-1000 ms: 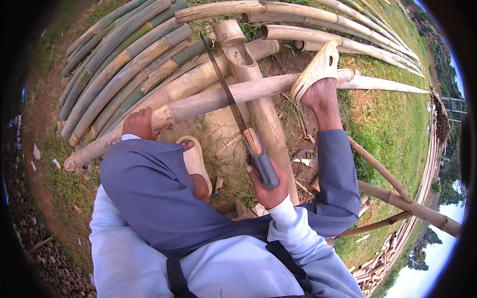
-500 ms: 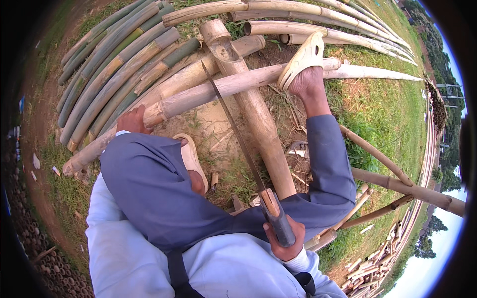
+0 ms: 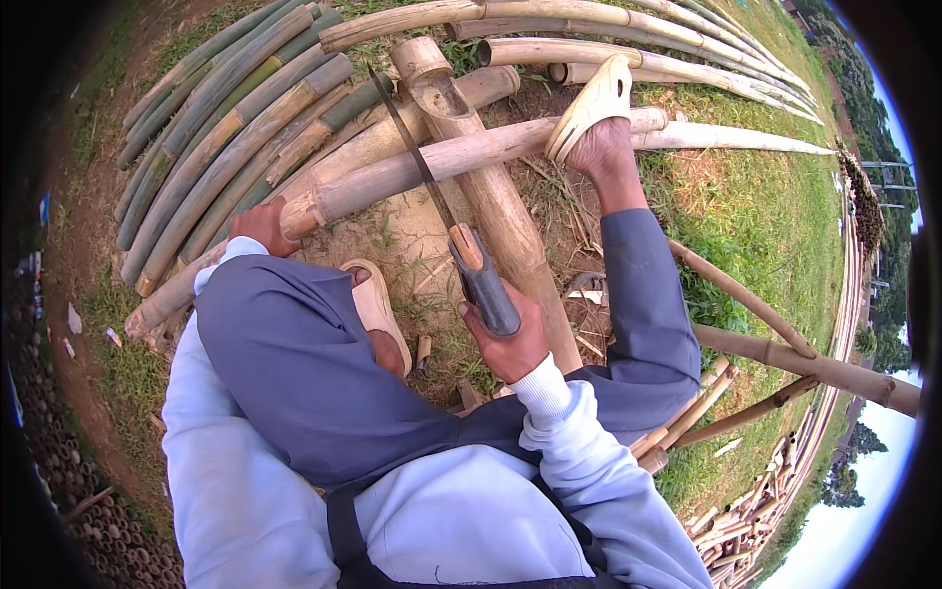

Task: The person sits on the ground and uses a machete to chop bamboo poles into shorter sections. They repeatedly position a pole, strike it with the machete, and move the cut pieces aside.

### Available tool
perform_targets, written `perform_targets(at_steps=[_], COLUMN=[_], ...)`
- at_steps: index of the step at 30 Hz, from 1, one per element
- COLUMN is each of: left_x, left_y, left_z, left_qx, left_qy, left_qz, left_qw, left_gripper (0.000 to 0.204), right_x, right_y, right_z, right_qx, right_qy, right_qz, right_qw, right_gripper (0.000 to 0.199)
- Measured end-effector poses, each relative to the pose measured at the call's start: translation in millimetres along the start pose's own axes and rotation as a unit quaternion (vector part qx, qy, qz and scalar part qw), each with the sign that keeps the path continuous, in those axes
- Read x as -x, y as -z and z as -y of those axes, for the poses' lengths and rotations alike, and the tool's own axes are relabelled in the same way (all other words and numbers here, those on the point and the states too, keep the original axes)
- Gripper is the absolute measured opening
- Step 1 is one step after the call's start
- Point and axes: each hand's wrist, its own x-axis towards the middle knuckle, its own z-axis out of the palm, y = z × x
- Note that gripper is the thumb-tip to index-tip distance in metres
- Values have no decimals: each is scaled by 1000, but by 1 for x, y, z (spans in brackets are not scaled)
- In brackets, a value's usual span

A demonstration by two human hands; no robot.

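A long bamboo pole (image 3: pixel 392 173) lies slantwise before me, crossing over a thicker bamboo post (image 3: pixel 510 221) that has a notch cut near its far end. My left hand (image 3: pixel 265 228) is closed around the pole at its left part. In my right hand (image 3: pixel 512 339) is the dark handle of a handsaw (image 3: pixel 416 155); its blade reaches away across the pole, left of the post. Whether the teeth bite into the pole I cannot tell. My right foot, in a cream clog (image 3: pixel 595 108), presses on the pole right of the post.
Several greenish bamboo poles (image 3: pixel 211 123) lie side by side at the far left. Paler long poles (image 3: pixel 608 54) stretch off to the far right. A bamboo frame (image 3: pixel 785 363) stands at my right, near a heap of cut pieces (image 3: pixel 741 525). My left clog (image 3: pixel 378 306) rests on the ground.
My right hand has pushed the saw forward, away from my body and a little left, so its tip lies farther beyond the pole. My left hand stays on the pole.
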Motion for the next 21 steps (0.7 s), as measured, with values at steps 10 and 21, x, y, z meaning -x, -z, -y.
perform_targets(at_steps=[10, 21], left_x=[8, 10], left_y=[-20, -10], left_z=[13, -2], left_qx=[52, 21], left_qy=[-34, -20], left_qz=[-56, -18], left_qw=[996, 999], left_gripper=[73, 73], right_x=[143, -9], right_y=[75, -2], right_z=[63, -3], right_qx=[100, 1], right_qy=[-107, -1], right_qz=[43, -11], right_qw=[988, 1000], right_gripper=[22, 20])
